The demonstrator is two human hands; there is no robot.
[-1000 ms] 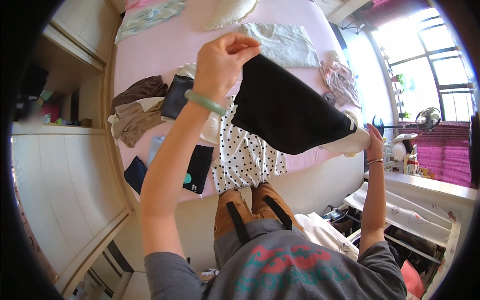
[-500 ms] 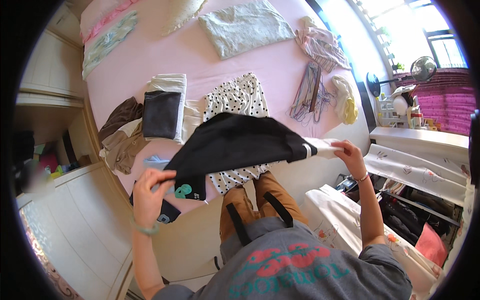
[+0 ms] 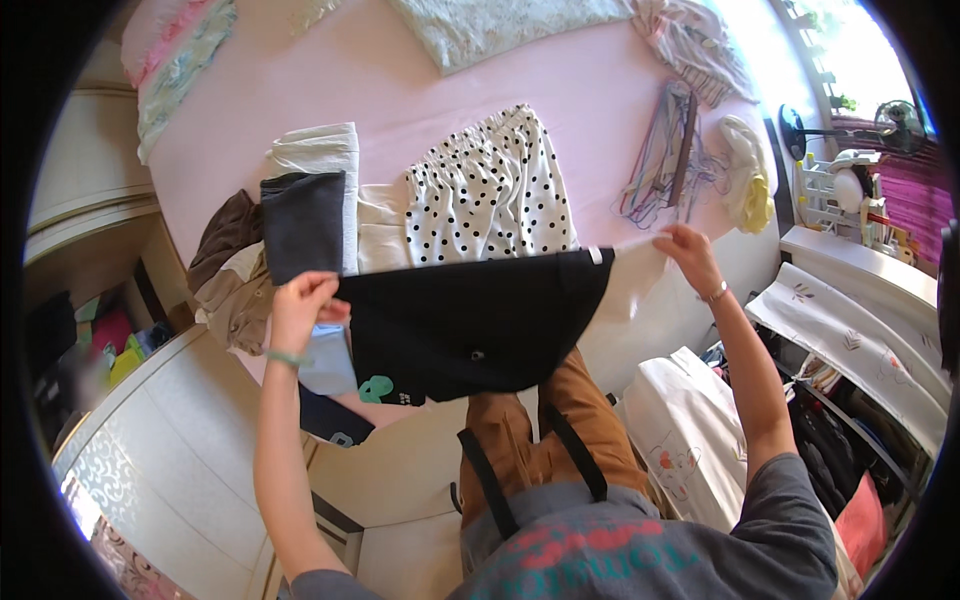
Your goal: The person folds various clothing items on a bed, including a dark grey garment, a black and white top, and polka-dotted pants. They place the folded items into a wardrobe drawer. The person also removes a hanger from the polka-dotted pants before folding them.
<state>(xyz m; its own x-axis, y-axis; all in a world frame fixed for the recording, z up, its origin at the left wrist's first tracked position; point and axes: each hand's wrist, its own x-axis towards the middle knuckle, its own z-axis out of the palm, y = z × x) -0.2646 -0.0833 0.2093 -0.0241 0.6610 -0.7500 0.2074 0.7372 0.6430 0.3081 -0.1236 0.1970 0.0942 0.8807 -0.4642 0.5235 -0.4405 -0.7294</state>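
My left hand pinches the left end of a black garment at its upper edge. My right hand grips its white end on the right. Stretched between my hands, the garment hangs in front of my legs at the bed's near edge, with a green print at its lower left. Directly behind it, white polka-dot trousers with a gathered waist lie on the bed, their lower part hidden by the black cloth. A folded light blue cloth lies below my left hand.
A folded dark grey cloth rests on folded white cloth, beside brown clothes. On the pink bed, hangers with cords and a white-and-yellow cloth lie to the right. A covered clothes rack stands at right.
The black garment has dropped and its upper edge has been pulled straighter, its body now hanging down. My right hand has risen slightly, and the polka-dot waist shows more fully.
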